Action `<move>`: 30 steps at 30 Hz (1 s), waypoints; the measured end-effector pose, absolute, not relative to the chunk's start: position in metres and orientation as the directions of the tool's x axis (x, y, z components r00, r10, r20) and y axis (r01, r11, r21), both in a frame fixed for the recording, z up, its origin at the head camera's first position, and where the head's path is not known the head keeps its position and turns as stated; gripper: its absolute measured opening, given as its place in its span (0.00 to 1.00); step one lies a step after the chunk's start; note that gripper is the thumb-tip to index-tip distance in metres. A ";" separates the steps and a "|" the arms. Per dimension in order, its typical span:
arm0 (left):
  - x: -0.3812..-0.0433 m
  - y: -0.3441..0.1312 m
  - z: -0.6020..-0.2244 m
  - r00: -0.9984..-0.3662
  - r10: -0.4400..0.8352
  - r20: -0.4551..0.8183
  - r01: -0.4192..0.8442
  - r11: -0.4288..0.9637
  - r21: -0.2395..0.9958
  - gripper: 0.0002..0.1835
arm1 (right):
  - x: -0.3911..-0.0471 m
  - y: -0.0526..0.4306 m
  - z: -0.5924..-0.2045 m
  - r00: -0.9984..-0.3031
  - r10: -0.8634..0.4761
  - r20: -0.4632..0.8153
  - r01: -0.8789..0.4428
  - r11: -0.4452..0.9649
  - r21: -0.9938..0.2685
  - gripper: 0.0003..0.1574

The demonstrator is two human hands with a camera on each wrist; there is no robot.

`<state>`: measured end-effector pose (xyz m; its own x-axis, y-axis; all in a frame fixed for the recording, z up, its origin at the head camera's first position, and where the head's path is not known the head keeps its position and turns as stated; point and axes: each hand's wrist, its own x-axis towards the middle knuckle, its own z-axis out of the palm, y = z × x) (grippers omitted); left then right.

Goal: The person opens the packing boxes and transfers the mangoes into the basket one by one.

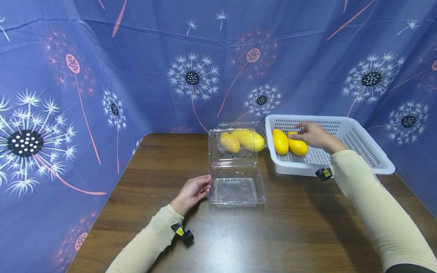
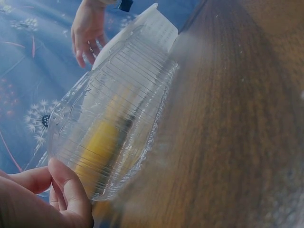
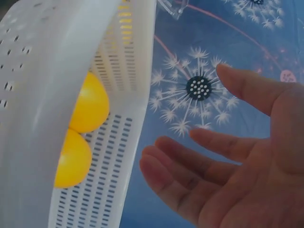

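My left hand (image 1: 192, 193) pinches the left edge of an open clear plastic clamshell box (image 1: 235, 201), thumb and forefinger at its rim in the left wrist view. Its raised lid stands behind the bare base. Through that lid show yellow mangoes (image 1: 247, 139), with more clear plastic around them. My right hand (image 1: 315, 135) hovers over a white slotted basket (image 1: 370, 153), fingers spread and holding nothing. Below and beside its fingertips lie two yellow mangoes, one at the basket's left end (image 1: 280, 142) and one partly under the fingers (image 1: 298, 147).
The brown wooden table (image 1: 153, 163) carries the box and the basket side by side, basket to the right. A blue dandelion-print cloth (image 1: 143, 76) hangs close behind them and along the left side. The basket's raised walls surround its mangoes.
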<state>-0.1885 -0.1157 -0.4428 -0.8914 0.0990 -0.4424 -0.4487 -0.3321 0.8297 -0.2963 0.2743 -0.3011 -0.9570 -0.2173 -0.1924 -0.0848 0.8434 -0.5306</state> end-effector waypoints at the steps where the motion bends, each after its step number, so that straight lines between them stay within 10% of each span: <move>1: -0.189 -0.116 -0.443 -0.892 0.102 -0.441 -0.448 -0.332 0.830 0.19 | -0.294 0.273 -0.300 -0.958 -0.217 -0.188 -0.085 0.840 -0.535 0.49; 30: -0.189 -0.117 -0.443 -0.894 0.118 -0.432 -0.445 -0.350 0.825 0.17 | -0.253 0.246 -0.305 -0.964 -0.226 -0.143 -0.091 0.779 -0.621 0.47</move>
<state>-0.1885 -0.1165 -0.4432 -0.8940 0.1183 -0.4322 -0.4449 -0.3497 0.8245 -0.2526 0.2462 -0.3053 -0.9636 -0.2260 -0.1429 -0.0906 0.7788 -0.6207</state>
